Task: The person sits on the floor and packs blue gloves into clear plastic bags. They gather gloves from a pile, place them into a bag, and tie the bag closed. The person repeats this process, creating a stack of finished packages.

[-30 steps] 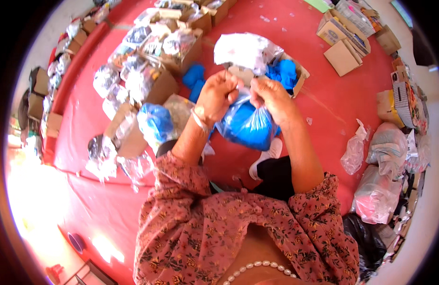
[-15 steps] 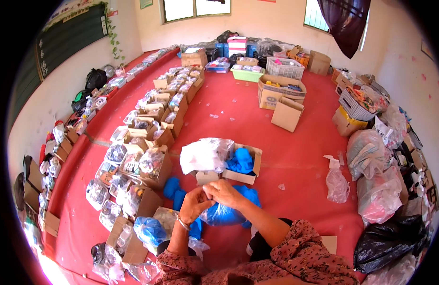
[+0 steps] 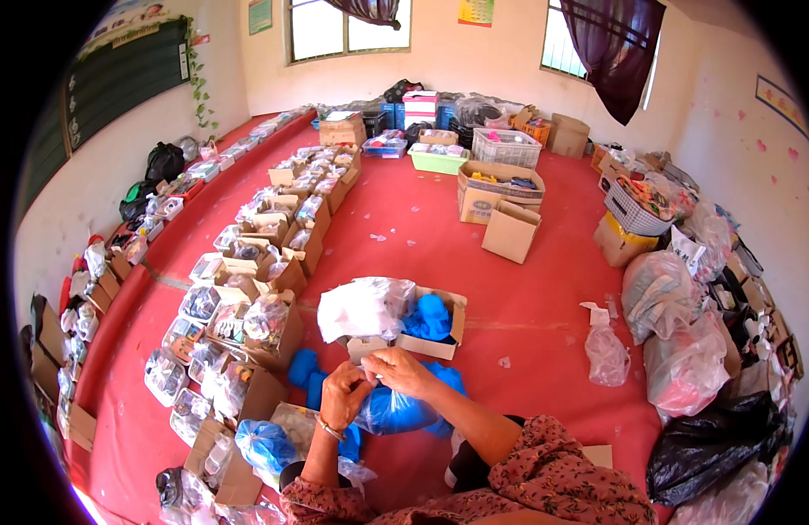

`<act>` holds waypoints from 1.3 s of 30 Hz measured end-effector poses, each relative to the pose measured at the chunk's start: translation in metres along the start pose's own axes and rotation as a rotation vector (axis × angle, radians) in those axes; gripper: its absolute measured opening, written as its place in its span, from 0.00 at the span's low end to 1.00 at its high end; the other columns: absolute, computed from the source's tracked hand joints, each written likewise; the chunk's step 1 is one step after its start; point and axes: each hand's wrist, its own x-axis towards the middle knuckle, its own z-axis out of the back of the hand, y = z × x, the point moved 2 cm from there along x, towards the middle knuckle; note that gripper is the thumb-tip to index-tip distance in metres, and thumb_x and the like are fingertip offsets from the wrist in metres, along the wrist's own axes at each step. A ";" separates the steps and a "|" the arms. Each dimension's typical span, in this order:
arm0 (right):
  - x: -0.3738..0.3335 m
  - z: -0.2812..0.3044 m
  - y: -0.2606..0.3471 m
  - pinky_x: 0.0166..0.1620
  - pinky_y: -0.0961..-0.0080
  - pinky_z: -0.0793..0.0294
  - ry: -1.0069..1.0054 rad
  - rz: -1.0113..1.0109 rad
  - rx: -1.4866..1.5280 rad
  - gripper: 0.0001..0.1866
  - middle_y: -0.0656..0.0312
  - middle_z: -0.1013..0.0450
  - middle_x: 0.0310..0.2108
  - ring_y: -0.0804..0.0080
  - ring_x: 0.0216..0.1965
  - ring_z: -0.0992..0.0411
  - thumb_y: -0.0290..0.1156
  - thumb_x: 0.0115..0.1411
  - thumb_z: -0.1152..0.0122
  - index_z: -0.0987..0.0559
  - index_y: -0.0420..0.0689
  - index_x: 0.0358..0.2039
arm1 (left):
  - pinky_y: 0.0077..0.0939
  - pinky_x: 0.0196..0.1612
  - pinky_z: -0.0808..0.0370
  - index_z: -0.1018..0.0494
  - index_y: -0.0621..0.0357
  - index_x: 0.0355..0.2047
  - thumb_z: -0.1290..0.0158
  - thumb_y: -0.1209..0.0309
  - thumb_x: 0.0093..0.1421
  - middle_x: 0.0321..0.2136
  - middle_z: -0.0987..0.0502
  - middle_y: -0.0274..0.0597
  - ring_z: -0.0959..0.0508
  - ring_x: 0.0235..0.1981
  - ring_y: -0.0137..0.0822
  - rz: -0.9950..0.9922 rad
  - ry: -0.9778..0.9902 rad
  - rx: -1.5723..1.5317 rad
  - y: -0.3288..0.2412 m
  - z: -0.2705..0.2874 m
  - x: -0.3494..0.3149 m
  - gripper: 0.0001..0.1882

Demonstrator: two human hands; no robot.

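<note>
My left grip (image 3: 341, 395) and right grip (image 3: 404, 371) both pinching neck of clear bag (image 3: 392, 413), near open carton (image 3: 429, 347) on red floor (image 3: 536, 402); blue filling inside, neck gathered, no knot visible; blue bundle (image 3: 430, 316) in carton unbagged

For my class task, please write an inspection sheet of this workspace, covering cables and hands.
Surface: red floor covering, small scraps.
Job's things: clear bag with blue contents; beyond it, an open cardboard box holding blue material.
Clutter: rows of filled boxes at left; plastic bags and a black bag at right.
Hands: left hand and right hand, closed at the clear bag's top.
Cables: nothing seen.
Surroundings: windows, dark curtain, chalkboard.
</note>
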 end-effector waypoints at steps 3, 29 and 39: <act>-0.002 -0.001 0.003 0.23 0.84 0.41 -0.007 -0.073 0.105 0.19 0.67 0.35 0.18 0.84 0.20 0.41 0.39 0.63 0.55 0.30 0.39 0.20 | 0.23 0.21 0.38 0.27 0.63 0.22 0.43 0.78 0.44 0.17 0.34 0.38 0.33 0.19 0.30 0.015 -0.022 -0.005 0.000 -0.001 -0.001 0.04; -0.005 0.005 -0.006 0.23 0.82 0.37 -0.056 -0.087 -0.018 0.13 0.63 0.33 0.19 0.82 0.22 0.36 0.33 0.53 0.40 0.31 0.38 0.27 | 0.13 0.19 0.48 0.32 0.59 0.20 0.51 0.75 0.55 0.14 0.36 0.25 0.42 0.16 0.17 0.384 -0.098 -0.467 0.013 -0.014 -0.009 0.07; -0.007 -0.002 -0.023 0.31 0.63 0.32 -0.296 0.116 -0.355 0.16 0.52 0.28 0.26 0.55 0.27 0.29 0.23 0.41 0.41 0.30 0.41 0.33 | 0.14 0.18 0.48 0.31 0.60 0.19 0.50 0.75 0.54 0.13 0.37 0.26 0.42 0.16 0.18 0.431 -0.126 -0.498 0.026 -0.012 -0.007 0.07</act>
